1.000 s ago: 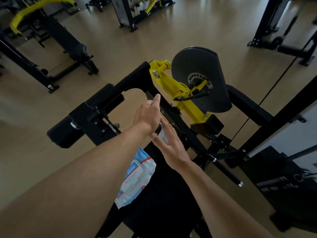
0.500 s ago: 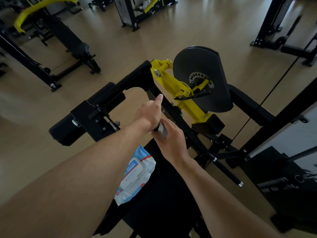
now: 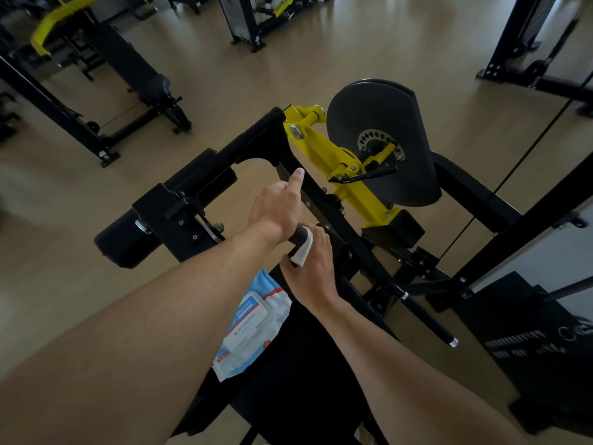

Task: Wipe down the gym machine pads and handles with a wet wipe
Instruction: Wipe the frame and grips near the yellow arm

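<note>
We're looking down both forearms at a black and yellow gym machine. Our right hand is curled round a short black handle, with a white wet wipe folded between the palm and the grip; the wipe's edge pokes out by the thumb, wrapped over the handle. Our left hand sits just above and beyond the right, wrist almost touching the handle's top end. Its index finger is stretched out straight, the tip lying against the black frame bar, while the other fingers are tucked under out of sight, so we cannot tell whether they grip anything.

Below the right hand, beside our left forearm, the wet wipe pack lies on the black seat pad, blue and white with a red stripe, hanging half over the pad's edge. Left of the left hand there's the black roller pad on its bracket. Beyond the fingertip, the yellow lever arm runs to the dark cam disc. To the right of the right hand, well apart, a second black handle with a silver end cap sticks out low. Wooden floor all around, other machines at the far edge.
</note>
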Tool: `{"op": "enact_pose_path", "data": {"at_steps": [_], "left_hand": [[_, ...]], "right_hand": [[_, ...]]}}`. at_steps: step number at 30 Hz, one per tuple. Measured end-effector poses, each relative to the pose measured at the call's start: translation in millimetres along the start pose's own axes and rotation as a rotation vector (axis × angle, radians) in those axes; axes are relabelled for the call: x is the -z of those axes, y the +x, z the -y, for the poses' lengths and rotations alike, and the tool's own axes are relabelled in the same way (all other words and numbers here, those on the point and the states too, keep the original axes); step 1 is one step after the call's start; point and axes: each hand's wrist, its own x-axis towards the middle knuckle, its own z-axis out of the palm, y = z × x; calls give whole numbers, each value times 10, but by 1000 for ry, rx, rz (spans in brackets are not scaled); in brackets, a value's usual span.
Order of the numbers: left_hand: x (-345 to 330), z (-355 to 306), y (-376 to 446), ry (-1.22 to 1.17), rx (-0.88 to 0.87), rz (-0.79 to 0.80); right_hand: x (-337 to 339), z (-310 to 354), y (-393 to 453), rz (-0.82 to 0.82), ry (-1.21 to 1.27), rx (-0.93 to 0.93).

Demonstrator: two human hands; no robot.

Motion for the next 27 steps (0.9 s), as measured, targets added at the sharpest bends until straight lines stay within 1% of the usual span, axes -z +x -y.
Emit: {"op": "enact_pose_path", "data": {"at_steps": [2,4,6,7,9,11,12,14,15,16,17,20,25,27], "left_hand": [[-6,17,18,28,-8,-5],[3,17,8,-13,32,-5],[22,-2,-12,-9,36,-8],[21,-4,-18,13,24,-6],[11,-3,-10,123,-49,2],[8,3,3,132,-60,-18],[14,0,2,107,-47,-19],[12,19,14,155,-84,-5],[11,21,14,125,-66,0],[15,5,6,55,-19,2],[16,-9,-9,10,11,1],[21,-42,-61,-11,15,-7],[23,-53,-74,-26,35,-21],[24,-59,-79,-29,33,-32]], "right_hand": [[8,39,-9,1,49,-21],[-8,171,-35,-10,96,27],[-46,239,-47,-52,67,87],[-67,208,-44,-68,45,87],[-60,129,-20,-45,54,-14],[43,100,-9,45,133,-108],[126,102,-14,116,174,-115],[306,84,-52,286,255,-82],[384,57,-79,351,294,-54],[454,33,-103,382,308,-18],[493,-4,-119,386,296,13],[519,-60,-137,365,214,62],[556,-88,-98,359,314,68],[544,-106,-60,344,264,57]]}}
